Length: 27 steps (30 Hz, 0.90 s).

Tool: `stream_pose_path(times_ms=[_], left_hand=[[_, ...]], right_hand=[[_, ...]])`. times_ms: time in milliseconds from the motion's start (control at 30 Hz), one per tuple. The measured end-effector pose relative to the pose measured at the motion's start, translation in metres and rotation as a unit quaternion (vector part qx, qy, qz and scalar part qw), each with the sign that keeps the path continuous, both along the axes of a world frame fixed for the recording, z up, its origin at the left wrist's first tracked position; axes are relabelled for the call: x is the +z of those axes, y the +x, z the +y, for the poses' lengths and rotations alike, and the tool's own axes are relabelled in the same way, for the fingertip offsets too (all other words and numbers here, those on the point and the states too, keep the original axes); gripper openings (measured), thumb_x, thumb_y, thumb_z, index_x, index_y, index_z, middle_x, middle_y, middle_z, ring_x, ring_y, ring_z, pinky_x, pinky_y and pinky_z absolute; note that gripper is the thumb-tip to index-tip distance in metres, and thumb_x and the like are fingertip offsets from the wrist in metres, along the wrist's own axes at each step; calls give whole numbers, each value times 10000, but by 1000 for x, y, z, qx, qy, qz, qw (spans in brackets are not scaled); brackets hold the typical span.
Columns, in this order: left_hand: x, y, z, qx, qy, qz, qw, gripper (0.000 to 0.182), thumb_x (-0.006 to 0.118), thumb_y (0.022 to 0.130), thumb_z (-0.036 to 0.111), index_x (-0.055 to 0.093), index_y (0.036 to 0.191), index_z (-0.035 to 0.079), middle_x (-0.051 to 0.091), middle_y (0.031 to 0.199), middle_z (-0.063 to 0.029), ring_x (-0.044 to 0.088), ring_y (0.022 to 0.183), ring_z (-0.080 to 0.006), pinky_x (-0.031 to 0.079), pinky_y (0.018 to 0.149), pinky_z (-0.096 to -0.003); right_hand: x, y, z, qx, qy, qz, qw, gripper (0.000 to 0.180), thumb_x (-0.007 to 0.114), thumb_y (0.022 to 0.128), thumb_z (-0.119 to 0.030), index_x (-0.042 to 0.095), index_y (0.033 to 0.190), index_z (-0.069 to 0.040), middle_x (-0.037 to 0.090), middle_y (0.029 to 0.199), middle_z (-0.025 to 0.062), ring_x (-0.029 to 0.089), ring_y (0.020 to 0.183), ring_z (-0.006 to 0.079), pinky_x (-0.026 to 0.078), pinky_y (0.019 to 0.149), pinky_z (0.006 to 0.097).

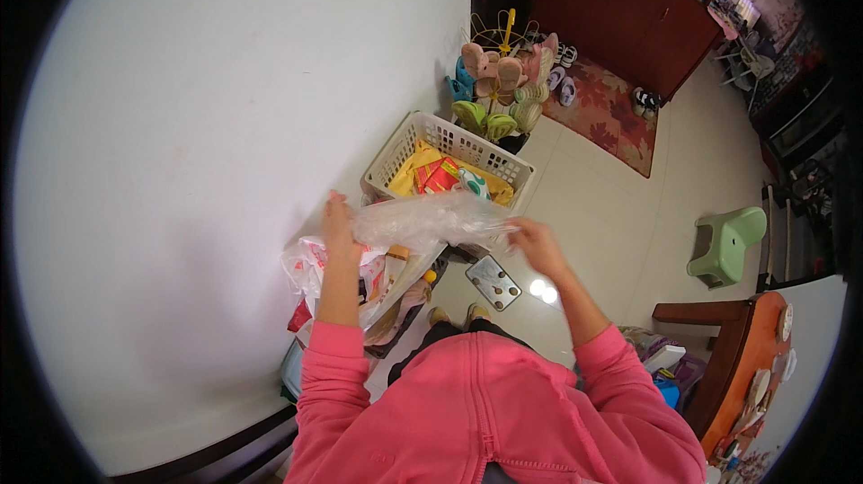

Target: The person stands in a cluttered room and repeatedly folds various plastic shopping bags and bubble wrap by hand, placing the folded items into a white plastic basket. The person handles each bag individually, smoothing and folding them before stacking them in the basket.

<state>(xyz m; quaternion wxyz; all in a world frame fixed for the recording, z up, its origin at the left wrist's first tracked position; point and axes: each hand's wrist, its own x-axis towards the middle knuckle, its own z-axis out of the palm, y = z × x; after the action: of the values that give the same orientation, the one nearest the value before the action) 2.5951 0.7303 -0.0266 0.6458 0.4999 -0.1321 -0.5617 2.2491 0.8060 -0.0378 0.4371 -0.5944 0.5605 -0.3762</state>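
A clear plastic bag (pixel 431 218) is stretched sideways between my two hands, above the near edge of a white plastic basket (pixel 465 140). My left hand (pixel 339 218) is at the bag's left end, close to the wall; whether its fingers are closed on the plastic is hard to tell. My right hand (pixel 536 241), slightly blurred, pinches the bag's right end. Inside the basket lie a yellow cloth or bag (pixel 408 174), red packets (pixel 439 175) and a white and green packet (pixel 474 183). Below my left hand are white plastic bags with red print (pixel 307 265).
A rack of slippers and clogs (pixel 502 79) stands behind the basket. On the tiled floor are a glass-topped scale (pixel 494 283), a green plastic stool (pixel 728 245) and a red leaf-patterned mat (pixel 607 106). A wooden table (pixel 741 356) is at the right, the white wall (pixel 189 147) at the left.
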Motion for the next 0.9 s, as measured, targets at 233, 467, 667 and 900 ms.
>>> stream_pose_path(times_ms=[233, 467, 667, 900], left_hand=[[-11, 20, -3, -59, 3, -180, 982, 318, 494, 949, 342, 540, 949, 27, 490, 717, -3, 456, 640, -91, 415, 611, -239], [15, -34, -1, -387, -278, -338, 812, 697, 721, 786, 301, 390, 1320, -2, 419, 1317, -171, 432, 1198, -236, 402, 959, -336], [58, -116, 36, -584, -147, -269, 752, 611, 719, 745, 310, 499, 1216, -11, 581, 1100, -124, 557, 992, -202, 434, 889, -324], [24, -73, 39, -680, -107, -205, 696, 364, 558, 902, 274, 574, 1144, 3, 631, 947, -39, 572, 798, -104, 461, 760, -267]], right_hand=[[62, -8, -1, -60, 74, -404, 910, 181, 504, 906, -83, 611, 1018, 11, 590, 752, 28, 598, 775, 158, 480, 762, 294], [98, 30, -20, 23, 94, -304, 948, 108, 470, 865, -72, 578, 877, -62, 496, 670, 1, 442, 496, 76, 369, 449, 225], [143, 43, -44, 105, 149, -292, 939, 102, 473, 865, -73, 574, 863, -79, 432, 623, -48, 324, 464, 31, 242, 413, 187], [143, -27, -59, -115, 71, -322, 937, 133, 423, 894, -99, 511, 793, -101, 307, 551, -65, 222, 410, 36, 166, 385, 204]])
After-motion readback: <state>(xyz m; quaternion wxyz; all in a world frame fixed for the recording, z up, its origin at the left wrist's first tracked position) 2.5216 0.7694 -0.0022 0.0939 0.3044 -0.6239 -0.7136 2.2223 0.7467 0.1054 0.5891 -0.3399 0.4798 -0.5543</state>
